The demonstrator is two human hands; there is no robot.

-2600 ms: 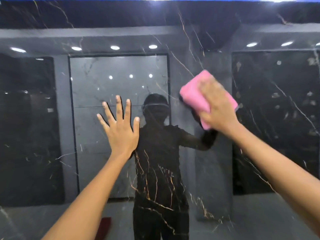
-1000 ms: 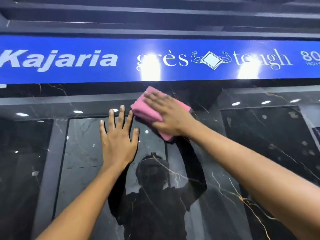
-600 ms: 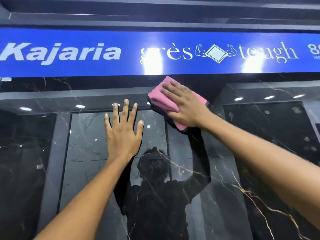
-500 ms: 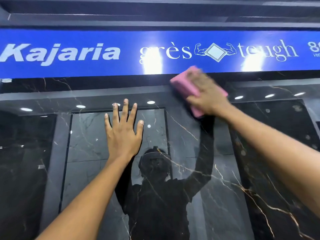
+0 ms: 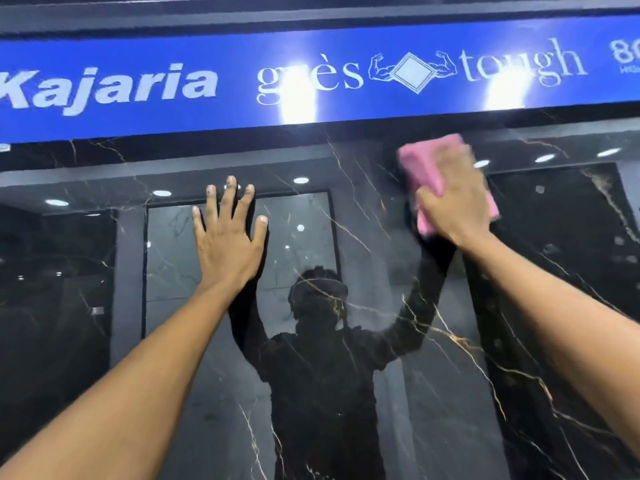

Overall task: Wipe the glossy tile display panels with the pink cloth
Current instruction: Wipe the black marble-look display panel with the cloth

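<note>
In the upper right of the frame, the right hand (image 5: 450, 202) is pressing the soft pink cloth (image 5: 420, 168) flat against the slippery black marble tile panel (image 5: 381, 341), fingers blurred; the left hand (image 5: 228, 240) is bracing, fingers spread.

Just above my right hand (image 5: 450, 199), the blue sign (image 5: 311, 81) caps the tile panel (image 5: 346, 341). My left hand (image 5: 227, 240) blocks leftward; bare panel lies between and below.

This is a tile shop: a long blue sign (image 5: 311, 81) saying "Kajaria" runs across the top, above big shiny black marble tile panels (image 5: 346, 393) on the wall.
</note>
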